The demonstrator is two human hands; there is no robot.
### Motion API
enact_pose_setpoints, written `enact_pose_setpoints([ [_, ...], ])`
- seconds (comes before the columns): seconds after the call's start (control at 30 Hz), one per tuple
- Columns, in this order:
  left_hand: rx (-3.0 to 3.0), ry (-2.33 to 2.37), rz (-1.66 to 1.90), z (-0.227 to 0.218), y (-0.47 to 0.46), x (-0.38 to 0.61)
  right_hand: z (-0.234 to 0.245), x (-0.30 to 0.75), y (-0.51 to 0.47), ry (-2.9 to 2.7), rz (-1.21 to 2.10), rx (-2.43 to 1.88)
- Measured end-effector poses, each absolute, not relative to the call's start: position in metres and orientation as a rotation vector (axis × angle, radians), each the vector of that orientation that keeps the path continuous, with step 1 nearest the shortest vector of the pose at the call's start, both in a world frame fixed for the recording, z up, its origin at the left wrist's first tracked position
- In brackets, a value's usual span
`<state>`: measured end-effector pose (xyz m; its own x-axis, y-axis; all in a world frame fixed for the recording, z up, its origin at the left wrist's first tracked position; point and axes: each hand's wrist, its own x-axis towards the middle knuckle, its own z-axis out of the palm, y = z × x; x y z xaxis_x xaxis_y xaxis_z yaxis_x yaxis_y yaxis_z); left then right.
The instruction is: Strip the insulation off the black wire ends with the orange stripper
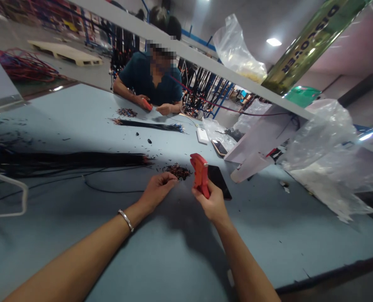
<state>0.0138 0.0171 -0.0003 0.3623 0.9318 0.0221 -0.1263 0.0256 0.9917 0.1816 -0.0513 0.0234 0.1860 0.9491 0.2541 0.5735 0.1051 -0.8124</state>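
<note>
Red hand tool is gripped upright in the closed right hand; the left hand is pinched shut just left of it, beside a scrap pile. A black phone is seen just behind the grip.

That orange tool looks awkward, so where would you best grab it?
Probably by its lower handle end, coming from below, as the right hand does. The orange tool stands nearly upright, so its bulky head stays free above the fist, beside the left hand.
</note>
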Motion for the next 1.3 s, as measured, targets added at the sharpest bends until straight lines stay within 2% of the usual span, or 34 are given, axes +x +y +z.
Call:
enact_pose_setpoints([
  [0.17, 1.282, 0.925, 1.091, 0.0, 0.023, 0.008, 0.024, 0.18, -0.068, -1.195, 1.303, -1.199],
  [0.3, 1.231, 0.954, 1.129, -0.002, 0.027, 0.004, 0.018, 0.179, -0.07, -1.024, 1.571, -1.147],
  [0.97, 1.906, 0.989, 1.171, -0.005, 0.026, 0.003, 0.003, 0.189, -0.067, -0.974, 1.673, -1.118],
  [1.3, 1.997, 0.928, 1.19, -0.006, 0.026, 0.003, 0.004, 0.19, -0.067, -0.995, 1.692, -1.121],
])
